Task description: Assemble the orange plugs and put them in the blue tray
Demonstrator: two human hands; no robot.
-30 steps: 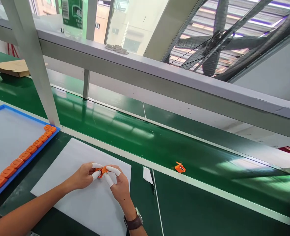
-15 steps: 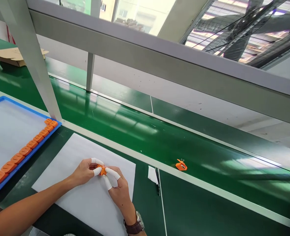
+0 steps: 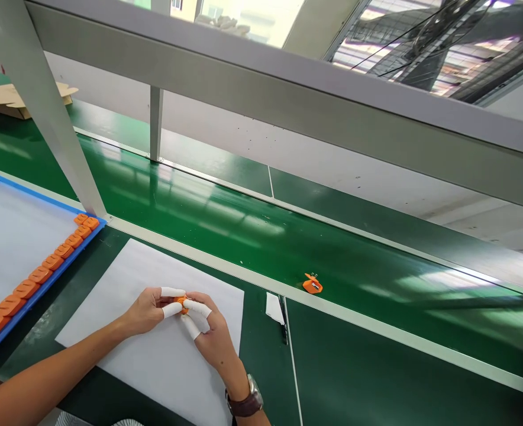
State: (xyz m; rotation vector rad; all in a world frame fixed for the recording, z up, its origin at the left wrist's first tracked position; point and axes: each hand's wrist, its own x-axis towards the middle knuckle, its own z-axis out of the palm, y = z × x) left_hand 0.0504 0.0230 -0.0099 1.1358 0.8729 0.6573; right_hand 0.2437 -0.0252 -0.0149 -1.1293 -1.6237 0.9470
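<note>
Both of my hands meet over a white sheet (image 3: 155,355) on the dark green bench. My left hand (image 3: 148,309) and my right hand (image 3: 208,331) wear white finger cots and pinch one small orange part (image 3: 182,302) between their fingertips; most of it is hidden by the fingers. A brown-strapped watch (image 3: 245,401) sits on my right wrist. A second orange part (image 3: 312,285) lies alone on the green conveyor belt (image 3: 244,236) to the right, beyond the bench edge.
A blue-rimmed tray (image 3: 44,284) at the left holds a row of several orange parts (image 3: 35,275) along its right edge. A grey upright post (image 3: 44,112) stands by the tray's corner, a grey rail (image 3: 288,100) crosses overhead, and a cardboard piece (image 3: 8,97) lies far left.
The camera has tipped downward and shifted, so the scene sits differently in view. My hands stay together on the orange part, fingers closing tighter around it.
</note>
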